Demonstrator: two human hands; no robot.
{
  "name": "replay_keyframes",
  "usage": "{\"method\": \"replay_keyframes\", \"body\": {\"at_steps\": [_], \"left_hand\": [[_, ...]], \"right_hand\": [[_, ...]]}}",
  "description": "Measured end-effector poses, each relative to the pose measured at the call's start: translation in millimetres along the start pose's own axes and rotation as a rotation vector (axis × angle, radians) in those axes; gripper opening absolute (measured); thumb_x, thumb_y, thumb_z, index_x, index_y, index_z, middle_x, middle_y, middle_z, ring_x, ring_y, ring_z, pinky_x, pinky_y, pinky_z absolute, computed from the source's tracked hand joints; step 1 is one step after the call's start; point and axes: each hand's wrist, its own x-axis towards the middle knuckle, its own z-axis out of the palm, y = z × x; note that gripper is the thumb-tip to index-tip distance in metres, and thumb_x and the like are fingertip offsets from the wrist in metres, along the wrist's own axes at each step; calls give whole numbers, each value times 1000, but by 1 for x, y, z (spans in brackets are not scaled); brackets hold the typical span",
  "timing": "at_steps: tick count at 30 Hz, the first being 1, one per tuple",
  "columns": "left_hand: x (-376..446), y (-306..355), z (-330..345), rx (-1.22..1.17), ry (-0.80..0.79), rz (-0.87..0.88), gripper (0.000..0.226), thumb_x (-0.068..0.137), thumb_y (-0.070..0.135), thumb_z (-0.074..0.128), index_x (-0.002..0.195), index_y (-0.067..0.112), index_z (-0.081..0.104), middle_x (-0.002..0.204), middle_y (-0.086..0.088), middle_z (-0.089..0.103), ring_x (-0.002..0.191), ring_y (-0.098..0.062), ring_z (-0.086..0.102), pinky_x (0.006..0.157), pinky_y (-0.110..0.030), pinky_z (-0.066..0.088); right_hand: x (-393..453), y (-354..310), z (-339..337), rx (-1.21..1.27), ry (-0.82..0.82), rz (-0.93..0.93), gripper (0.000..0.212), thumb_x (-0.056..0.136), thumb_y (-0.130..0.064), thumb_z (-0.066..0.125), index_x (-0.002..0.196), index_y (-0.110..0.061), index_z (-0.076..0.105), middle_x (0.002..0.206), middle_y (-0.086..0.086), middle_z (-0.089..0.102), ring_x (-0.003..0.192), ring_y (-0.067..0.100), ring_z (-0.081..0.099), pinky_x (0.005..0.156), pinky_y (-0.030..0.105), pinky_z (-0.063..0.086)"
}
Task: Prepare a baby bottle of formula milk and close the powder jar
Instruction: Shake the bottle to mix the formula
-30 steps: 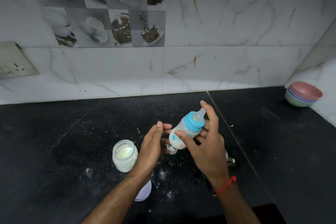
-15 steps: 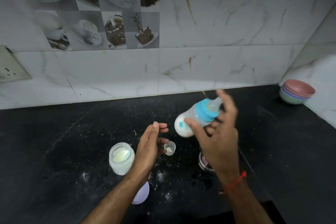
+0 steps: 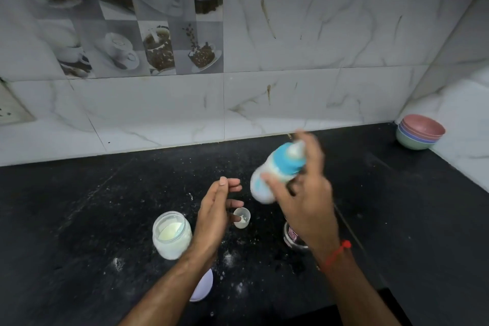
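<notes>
My right hand (image 3: 304,201) grips the baby bottle (image 3: 275,172) right of frame centre, fingers wrapped round its body and one over the teat; bottle is tilted, blue collar toward upper right, white milk inside, blurred. Bottle is off the black counter (image 3: 79,219). My left hand (image 3: 214,217) hangs just left of it, fingers loosely spread, holding nothing, not touching the bottle. Powder jar (image 3: 172,235) stands open at lower centre-left, just beside my left wrist, pale powder inside. Its pale lid (image 3: 203,286) lies lower down, partly hidden under my left forearm. Small clear scoop cup (image 3: 242,217) sits between the hands, on the counter. A steel cup (image 3: 293,238) is mostly hidden behind my right hand. Spilled powder specks the counter. Stacked coloured bowls (image 3: 420,132) at the right edge, against the tiled wall (image 3: 291,47). Red thread (image 3: 336,254) on the right wrist.
</notes>
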Motion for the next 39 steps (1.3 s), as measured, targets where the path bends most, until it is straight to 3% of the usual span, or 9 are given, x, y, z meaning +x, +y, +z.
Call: {"method": "replay_keyframes", "body": {"at_steps": [3, 9, 13, 16, 23, 28, 32, 36, 39], "left_hand": [[-1, 0, 1, 14, -12, 15, 39, 108, 45, 39, 114, 24, 72, 117, 0, 74, 89, -19, 71, 80, -47, 61], [1, -6, -1, -32, 8, -20, 40, 108, 45, 40, 113, 22, 72, 120, -2, 73, 88, -20, 70, 73, -43, 59], [-2, -6, 4, 6, -21, 2, 39, 108, 45, 39, 114, 25, 72, 119, 1, 73, 93, -25, 72, 83, -55, 60], [-2, -4, 2, -4, -32, 24, 39, 108, 46, 39, 115, 25, 72, 119, 2, 73, 94, -25, 71, 83, -54, 61], [1, -10, 5, -14, -47, 1, 42, 108, 49, 38, 114, 25, 72, 115, -8, 76, 97, -37, 71, 81, -52, 60], [2, -8, 5, -41, -3, 0, 38, 108, 45, 40, 112, 25, 72, 126, 2, 69, 95, -25, 69, 80, -51, 62], [-1, -5, 6, -23, -18, 14, 38, 107, 47, 40, 112, 28, 73, 124, 5, 70, 97, -28, 71, 80, -52, 62], [-2, -4, 4, -17, -14, 22, 38, 108, 44, 39, 114, 25, 71, 125, 4, 68, 95, -26, 70, 78, -47, 63], [-3, -4, 5, -41, -39, 4, 41, 104, 51, 42, 115, 25, 71, 126, 2, 70, 96, -25, 72, 78, -47, 62]], "right_hand": [[-3, -3, -6, 92, -97, 164, 86, 84, -16, 83, 147, -51, 36, 118, -24, 64, 105, 15, 73, 91, 41, 62], [0, -23, -10, 31, 250, -222, 85, 81, -1, 81, 145, -24, 30, 148, -42, 32, 134, -5, 47, 109, 23, 47], [-18, 13, -2, 6, -155, 136, 81, 85, -20, 82, 147, -48, 38, 137, -30, 52, 124, 14, 62, 102, 46, 55], [-16, -8, -5, 127, 67, 31, 89, 83, -14, 84, 146, -50, 32, 143, -10, 54, 121, 18, 66, 96, 39, 59], [-17, -17, 1, 94, 22, -22, 88, 81, -18, 85, 150, -39, 35, 147, -19, 50, 122, 13, 66, 91, 37, 62], [-5, -38, -6, 73, 338, -356, 100, 75, 2, 80, 146, -32, 19, 145, -41, 32, 119, 27, 62, 101, 26, 53], [-3, -16, -9, 122, 37, 57, 91, 81, -11, 84, 142, -59, 35, 133, -10, 61, 110, 16, 72, 91, 34, 62], [-3, -19, -13, 140, 279, -174, 88, 82, -4, 83, 145, -34, 29, 146, -29, 42, 120, 20, 62, 98, 26, 55], [-7, 6, -5, 60, 46, 24, 79, 84, -11, 81, 145, -37, 38, 142, -22, 52, 117, 18, 66, 98, 36, 58]]}}
